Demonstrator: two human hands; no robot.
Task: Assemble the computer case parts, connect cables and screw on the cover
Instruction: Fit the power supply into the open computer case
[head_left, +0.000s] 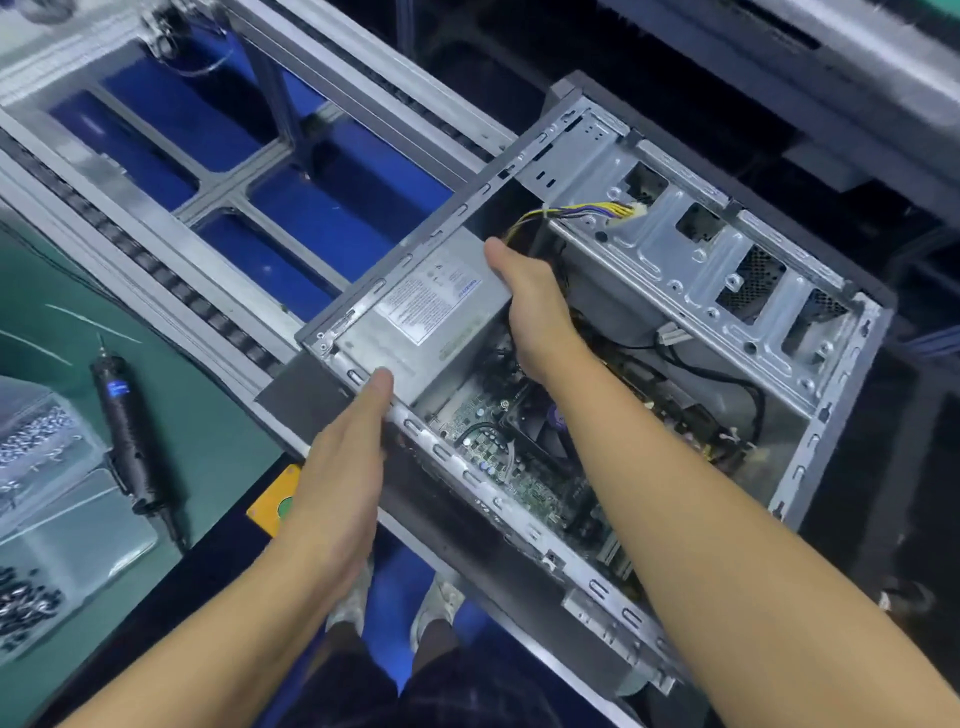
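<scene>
Nearest me, L hand (337, 467) at 6 o'clock. Its fingers are straight as far as they show, nothing grasped, tip pressed on the PC case (519, 501) rim by the PSU (415, 317) near corner. R hand (535, 312) is dead centre, thumb over the PSU's top edge, fingers wrapped down its inner side, so it's grasping the unit. PSU sits in the case's 10 o'clock corner, label up. Under the R wrist is the motherboard (524, 467) w/ a black fan (545, 426). A yellow/black cable bundle (587, 213) at 12 o'clock drapes onto the drive cage (675, 249) at 2 o'clock. At 9 o'clock an electric screwdriver (130, 431) lies on the green mat (218, 415), screw bins (36, 441) just beside. Conveyor frame (156, 260) lies beyond, at 10-11 o'clock.
</scene>
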